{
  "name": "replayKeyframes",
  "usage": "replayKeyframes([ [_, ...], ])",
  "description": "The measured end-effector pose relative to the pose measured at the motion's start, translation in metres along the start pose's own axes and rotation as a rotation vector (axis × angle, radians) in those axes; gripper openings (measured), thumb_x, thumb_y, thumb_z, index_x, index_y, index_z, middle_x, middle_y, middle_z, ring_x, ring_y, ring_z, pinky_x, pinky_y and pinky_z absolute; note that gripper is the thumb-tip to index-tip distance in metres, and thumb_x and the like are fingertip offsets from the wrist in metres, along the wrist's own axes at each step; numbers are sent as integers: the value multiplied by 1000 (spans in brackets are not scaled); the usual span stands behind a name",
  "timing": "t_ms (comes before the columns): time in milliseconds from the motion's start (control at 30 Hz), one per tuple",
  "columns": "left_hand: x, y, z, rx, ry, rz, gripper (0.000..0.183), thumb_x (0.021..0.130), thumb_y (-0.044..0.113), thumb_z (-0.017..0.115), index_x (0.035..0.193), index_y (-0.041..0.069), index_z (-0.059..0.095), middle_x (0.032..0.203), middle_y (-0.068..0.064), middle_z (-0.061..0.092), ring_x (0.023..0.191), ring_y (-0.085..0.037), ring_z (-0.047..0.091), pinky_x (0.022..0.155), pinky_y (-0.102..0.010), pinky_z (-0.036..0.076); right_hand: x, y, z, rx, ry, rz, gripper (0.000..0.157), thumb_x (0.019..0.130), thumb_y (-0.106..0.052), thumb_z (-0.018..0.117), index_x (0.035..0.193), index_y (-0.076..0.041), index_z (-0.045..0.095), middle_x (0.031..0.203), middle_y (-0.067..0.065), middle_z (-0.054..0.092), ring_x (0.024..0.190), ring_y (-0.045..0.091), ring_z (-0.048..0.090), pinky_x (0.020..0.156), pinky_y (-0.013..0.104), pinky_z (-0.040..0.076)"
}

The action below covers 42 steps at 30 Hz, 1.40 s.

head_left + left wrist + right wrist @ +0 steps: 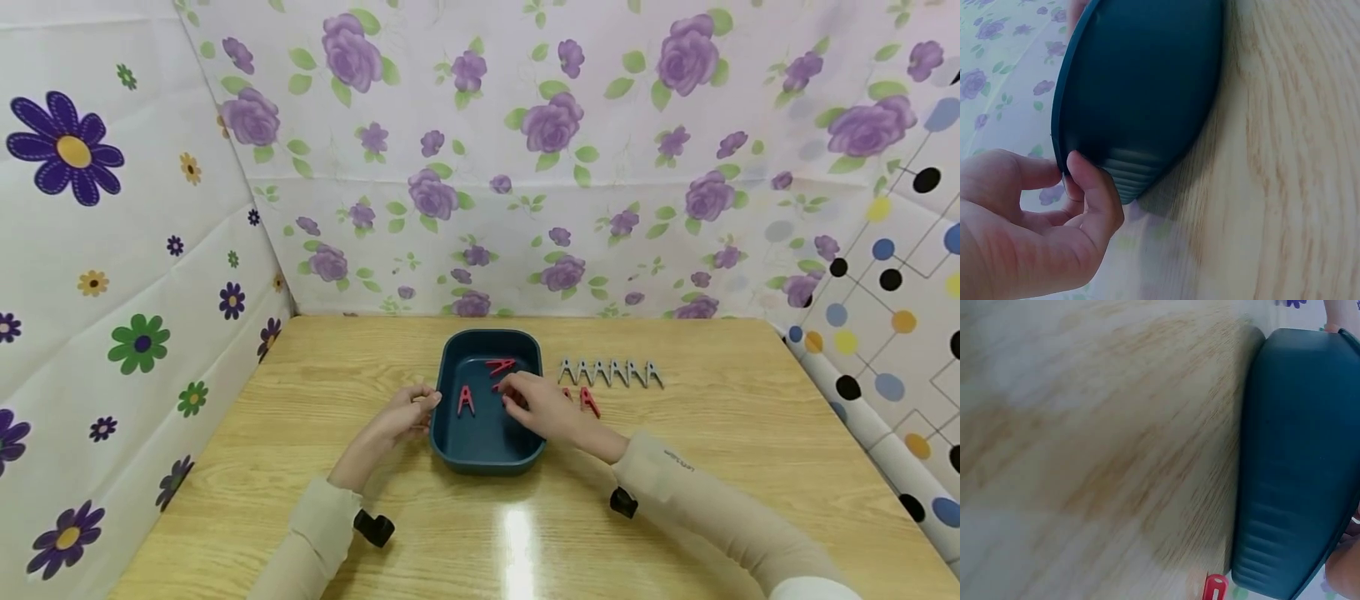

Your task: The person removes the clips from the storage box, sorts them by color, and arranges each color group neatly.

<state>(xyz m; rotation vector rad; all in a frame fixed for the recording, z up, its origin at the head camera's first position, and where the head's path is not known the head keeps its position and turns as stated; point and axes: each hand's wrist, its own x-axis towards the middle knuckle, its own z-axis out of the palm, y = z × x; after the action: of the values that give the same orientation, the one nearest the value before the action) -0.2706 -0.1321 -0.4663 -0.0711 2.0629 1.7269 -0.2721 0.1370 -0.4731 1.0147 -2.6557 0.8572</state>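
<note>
At the head view's centre, the left hand [408,410] pinches the left rim of a teal bin [486,442], where two red clothespins [465,393] lie between the hands. The right hand [538,407] bends over the right rim, a partly hidden clothespin [496,387] at its fingertips; whether gripped, I cannot tell. Only the wrist views show the bin's ribbed outer walls; only the head view, grey clothespins [598,367] right of centre.

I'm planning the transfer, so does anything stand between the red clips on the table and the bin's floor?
Yes: the bin's right wall rises between the red clips and the floor inside, and the right grip extends across that wall.
</note>
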Motion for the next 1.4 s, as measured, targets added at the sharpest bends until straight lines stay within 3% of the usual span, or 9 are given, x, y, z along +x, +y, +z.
replayKeyframes([
  [267, 1, 1, 5, 17, -16, -3, 24, 106, 18, 38, 119, -1, 44, 85, -4, 54, 69, -14, 57, 62, -27, 49, -2, -1, 2, -71, -47, 10, 15, 93, -13, 62, 108, -9, 65, 99, -1, 65, 83, 8, 62, 71, 23, 53],
  [667, -5, 5, 13, 134, -17, 8, 21, 108, 19, 30, 115, 2, 39, 74, -3, 47, 62, -14, 48, 60, -28, 41, -2, 0, 5, -149, -84, 10, 8, 92, -17, 64, 99, -15, 68, 89, -5, 64, 80, 9, 53, 72, 26, 47],
  [933, -7, 4, 14, 145, -32, 44, 22, 108, 21, 30, 114, 2, 38, 75, -5, 48, 60, -15, 47, 57, -29, 39, -2, 2, 7, -160, -52, 13, 7, 91, -18, 66, 97, -16, 69, 87, -6, 64, 79, 8, 52, 70, 25, 46],
  [1167, -5, 2, 14, 131, -28, 25, 20, 107, 22, 32, 110, 3, 40, 72, -5, 51, 57, -14, 49, 55, -28, 39, -4, 2, 9, -153, -21, 6, 8, 91, -19, 64, 95, -16, 70, 86, -7, 65, 77, 7, 52, 69, 23, 45],
  [1400, -9, 2, 11, 100, -72, 82, 23, 107, 25, 33, 106, 3, 40, 71, -3, 54, 57, -12, 51, 54, -25, 42, -3, 1, 7, -155, -15, 0, 7, 91, -19, 65, 95, -17, 70, 86, -7, 65, 77, 7, 51, 68, 22, 44],
])
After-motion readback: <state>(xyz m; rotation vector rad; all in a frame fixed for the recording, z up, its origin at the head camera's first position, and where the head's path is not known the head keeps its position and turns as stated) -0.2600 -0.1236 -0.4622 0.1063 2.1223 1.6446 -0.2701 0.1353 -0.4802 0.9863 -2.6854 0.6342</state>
